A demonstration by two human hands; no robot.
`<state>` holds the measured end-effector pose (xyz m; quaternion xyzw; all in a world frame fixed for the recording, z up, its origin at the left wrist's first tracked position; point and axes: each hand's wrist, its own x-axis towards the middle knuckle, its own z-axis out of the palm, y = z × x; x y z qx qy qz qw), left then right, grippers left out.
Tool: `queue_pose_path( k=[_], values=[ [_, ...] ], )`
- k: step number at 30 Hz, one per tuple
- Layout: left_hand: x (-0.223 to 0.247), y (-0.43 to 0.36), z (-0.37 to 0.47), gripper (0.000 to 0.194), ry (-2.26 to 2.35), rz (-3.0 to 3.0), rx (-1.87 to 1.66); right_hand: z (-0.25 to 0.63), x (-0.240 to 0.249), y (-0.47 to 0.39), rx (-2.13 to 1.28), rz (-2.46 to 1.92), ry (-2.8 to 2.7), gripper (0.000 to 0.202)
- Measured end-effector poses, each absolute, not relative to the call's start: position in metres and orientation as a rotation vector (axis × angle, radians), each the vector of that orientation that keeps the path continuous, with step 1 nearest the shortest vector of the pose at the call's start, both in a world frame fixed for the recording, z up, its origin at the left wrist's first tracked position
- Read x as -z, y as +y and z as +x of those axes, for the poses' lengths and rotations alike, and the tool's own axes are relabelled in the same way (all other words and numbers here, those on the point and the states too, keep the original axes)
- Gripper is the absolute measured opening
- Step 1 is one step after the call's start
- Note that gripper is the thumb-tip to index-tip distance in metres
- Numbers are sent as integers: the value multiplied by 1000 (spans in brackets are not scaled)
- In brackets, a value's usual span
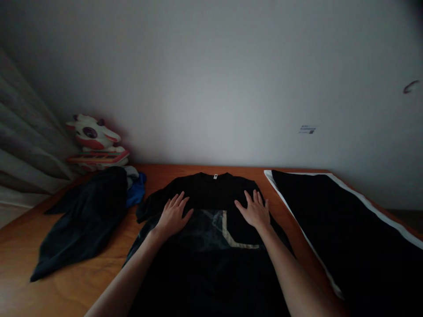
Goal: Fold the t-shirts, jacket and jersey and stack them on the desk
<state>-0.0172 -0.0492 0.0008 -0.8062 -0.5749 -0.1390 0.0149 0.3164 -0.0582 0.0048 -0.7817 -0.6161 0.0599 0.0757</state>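
A black T-shirt (211, 191) lies spread out on the wooden surface, its neckline toward the wall and a small white label at the collar. A grey print and a pale angled strip cross its chest. My left hand (174, 214) rests flat on the left chest area, fingers apart. On the opposite side my right hand (255, 210) lies on the shirt near the right sleeve, its fingers spread. Neither hand grips the cloth. The lower part of the shirt is too dark to make out.
Left of the shirt lies a crumpled dark garment (89, 211) with a blue cloth (136, 191) beside it. A cow-shaped toy with a keyboard (94, 136) stands behind, near the curtain (23, 145). At right is a black cloth with white edging (333, 207). The wall (218, 88) rises behind.
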Motion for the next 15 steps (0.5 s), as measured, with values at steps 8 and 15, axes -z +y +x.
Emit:
queue_pose_path(
  k=[8, 15],
  values=[
    [6, -64, -23, 59, -1915, -2482, 550, 324, 7, -56, -35, -2260, -1859, 82],
    [-5, -54, -21, 27, -1992, -2261, 1693, 299, 7, -48, 254, -1976, -1887, 47]
  ],
)
